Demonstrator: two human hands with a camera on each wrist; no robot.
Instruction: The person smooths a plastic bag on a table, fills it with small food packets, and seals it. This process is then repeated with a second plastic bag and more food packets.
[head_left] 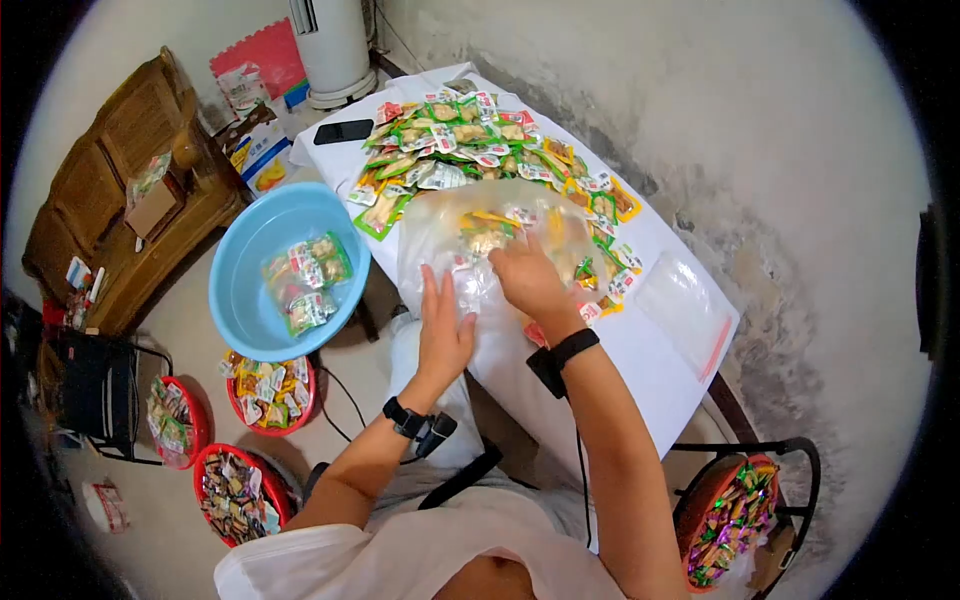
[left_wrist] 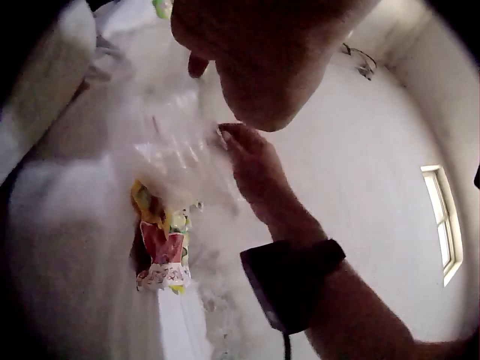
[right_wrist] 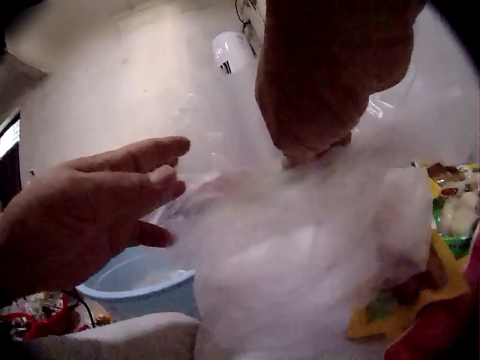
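My right hand (head_left: 530, 280) grips a large clear plastic bag (head_left: 425, 235) by its edge, over the white-covered table. In the left wrist view the right hand (left_wrist: 255, 169) is curled at the bag's edge, and the film is blurred. My left hand (head_left: 443, 335) is beside the near left side of the bag; its fingers are extended. The right wrist view shows the left hand (right_wrist: 90, 199) with fingers spread toward the film. Green, yellow and red snack packets (head_left: 460, 135) lie heaped just beyond the bag, and several show through it.
On the left a blue basin (head_left: 228, 265) contains filled clear bags (head_left: 305, 270). A flat clear bag with a red strip (head_left: 690, 310) lies at the table's right. A phone (head_left: 343, 132) is at the far left corner. Red baskets of packets (head_left: 240, 490) stand on the floor.
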